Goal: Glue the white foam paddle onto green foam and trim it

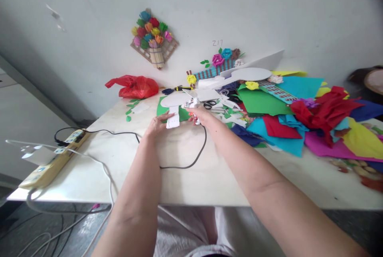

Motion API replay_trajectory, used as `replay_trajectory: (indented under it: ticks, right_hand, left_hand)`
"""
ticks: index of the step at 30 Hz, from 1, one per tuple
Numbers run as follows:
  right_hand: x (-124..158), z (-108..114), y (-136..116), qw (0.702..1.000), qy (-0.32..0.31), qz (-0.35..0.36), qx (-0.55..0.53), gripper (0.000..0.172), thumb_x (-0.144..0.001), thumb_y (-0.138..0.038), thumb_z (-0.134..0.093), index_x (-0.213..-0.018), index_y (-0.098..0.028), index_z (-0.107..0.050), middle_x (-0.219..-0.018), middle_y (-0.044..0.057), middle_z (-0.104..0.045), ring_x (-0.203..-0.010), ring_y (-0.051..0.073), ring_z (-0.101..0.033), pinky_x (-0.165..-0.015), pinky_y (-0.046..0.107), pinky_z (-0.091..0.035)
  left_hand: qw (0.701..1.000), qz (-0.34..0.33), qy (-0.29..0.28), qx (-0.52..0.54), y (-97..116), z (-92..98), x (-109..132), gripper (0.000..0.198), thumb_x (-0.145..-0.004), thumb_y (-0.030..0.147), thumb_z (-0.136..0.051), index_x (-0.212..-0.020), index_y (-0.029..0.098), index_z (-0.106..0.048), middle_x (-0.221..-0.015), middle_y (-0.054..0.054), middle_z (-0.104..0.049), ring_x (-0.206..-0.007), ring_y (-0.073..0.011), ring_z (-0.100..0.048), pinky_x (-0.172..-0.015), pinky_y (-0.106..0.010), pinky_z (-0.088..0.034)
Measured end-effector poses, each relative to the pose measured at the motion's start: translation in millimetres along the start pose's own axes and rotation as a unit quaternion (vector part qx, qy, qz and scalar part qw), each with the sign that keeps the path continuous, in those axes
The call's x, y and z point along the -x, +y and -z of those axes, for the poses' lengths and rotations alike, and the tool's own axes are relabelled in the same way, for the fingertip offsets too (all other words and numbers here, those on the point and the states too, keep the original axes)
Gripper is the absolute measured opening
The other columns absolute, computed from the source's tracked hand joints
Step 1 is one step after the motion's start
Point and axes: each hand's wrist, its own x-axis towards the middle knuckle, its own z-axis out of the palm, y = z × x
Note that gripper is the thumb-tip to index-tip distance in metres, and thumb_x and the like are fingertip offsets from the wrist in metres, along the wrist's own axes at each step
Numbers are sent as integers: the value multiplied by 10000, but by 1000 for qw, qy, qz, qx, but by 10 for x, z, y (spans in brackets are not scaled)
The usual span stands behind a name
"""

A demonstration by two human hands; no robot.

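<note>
My left hand (pixel 158 124) is closed on the left edge of a small white card strip (pixel 173 118), whose upper end meets a white rounded cutout (pixel 173 100). In my right hand (pixel 198 114) is a white glue gun (pixel 195 104), its tip pointing left toward the cutout, with a black cord (pixel 191 165) running down from it. Green paper (pixel 162 107) lies beneath the cutout. Another long white cutout with an oval end (pixel 254 74) rests behind, against the wall.
Black scissors (pixel 210 104) and paper scraps lie right of my hands. Coloured sheets, including red crumpled paper (pixel 326 107), cover the right side. A red plastic bag (pixel 139 87) sits at the back left. A power strip (pixel 55 161) lies along the left edge.
</note>
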Motion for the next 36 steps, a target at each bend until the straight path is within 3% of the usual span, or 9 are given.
replay_trajectory:
  ticks: [11,20,36]
  right_hand:
    - [-42,-83,76,1000,15,12,-14,221,-806,-327,-634,-757,-160,-498,-594,-24,-497,-387,84,-475,-315,183,-344]
    - [-2,-119,-31,998,24,-12,62,241,-829,-367,-595,-738,-156,-519,-500,-1,-500,-366,99,-420,-331,211,-384]
    - [-146,-158,-58,998,49,1,48,193,-792,-321,-635,-813,-155,-539,-577,-7,-505,-415,111,-472,-331,229,-422]
  left_hand:
    - [999,26,4,-25,136,8,42,491,-543,382,-760,-1000,203,-737,-1250,-91,-595,-1219,-321,-491,-1078,-390,-318]
    - [999,47,-4,-21,168,18,57,491,-550,327,-732,-1026,208,-730,-1286,-94,-563,-1222,-316,-487,-1075,-378,-317]
    - [999,36,-1,-12,172,20,56,512,-546,304,-725,-1046,192,-719,-1306,-109,-541,-1243,-313,-464,-1077,-390,-309]
